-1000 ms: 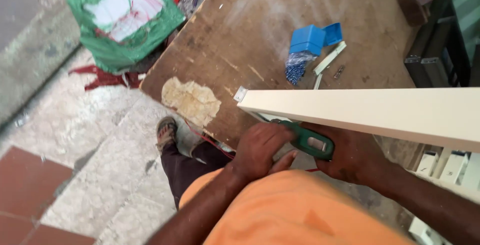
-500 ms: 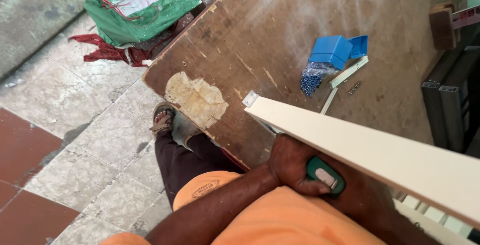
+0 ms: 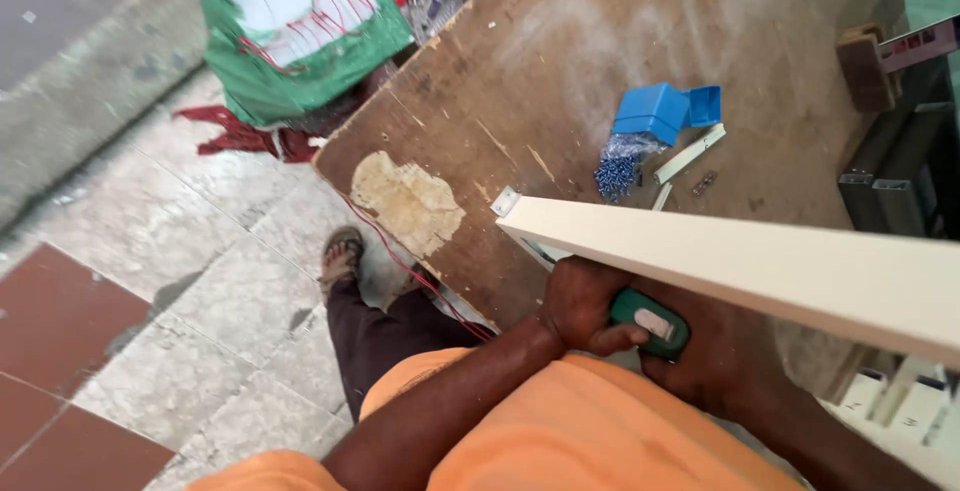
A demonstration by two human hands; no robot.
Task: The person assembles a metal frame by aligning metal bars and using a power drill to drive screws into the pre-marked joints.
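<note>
A long cream-coloured profile bar lies slanted over the near edge of a worn wooden table. Just under the bar's near side, my left hand is wrapped around a green-handled tool with a pale button on top. My right hand grips the tool's other end. It is partly hidden under the bar. Both forearms reach in from my orange shirt at the bottom.
A blue box with a spilled pile of blue screws sits mid-table. Dark metal profiles and a wood block are at the right. On the tiled floor lie a green bag, a red cloth and a red wire.
The bar now slants down to the right across the view instead of lying level. Both hands have stayed closed on the green tool beneath it. My view has shifted a little.
</note>
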